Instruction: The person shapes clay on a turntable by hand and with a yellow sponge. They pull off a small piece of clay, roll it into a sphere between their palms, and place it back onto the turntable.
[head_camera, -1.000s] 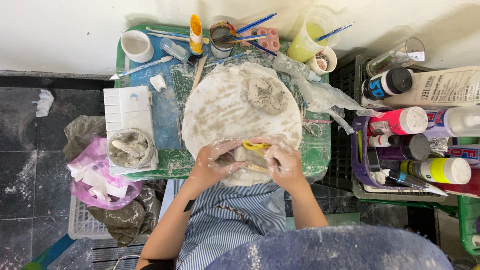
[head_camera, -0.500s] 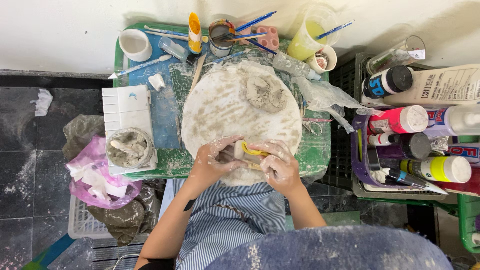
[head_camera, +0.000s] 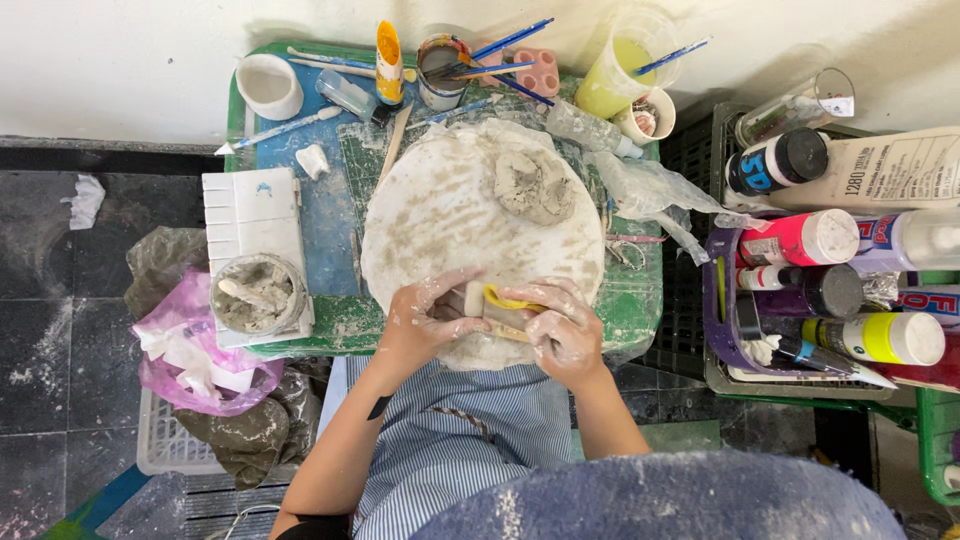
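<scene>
At the near edge of the round white clay-smeared board (head_camera: 450, 215), your left hand (head_camera: 425, 320) and right hand (head_camera: 565, 330) meet — fingers of both curled closed around a small pale block with a yellow loop tool (head_camera: 497, 303) between them. A grey clay lump (head_camera: 535, 185) sits well apart, at the board's far side.

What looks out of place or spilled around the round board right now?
Nothing is spilled. The round board overhangs the green table's near edge, where the left hand and right hand hold a small clay piece with a yellow tool. A clay lump lies off-centre.
</scene>
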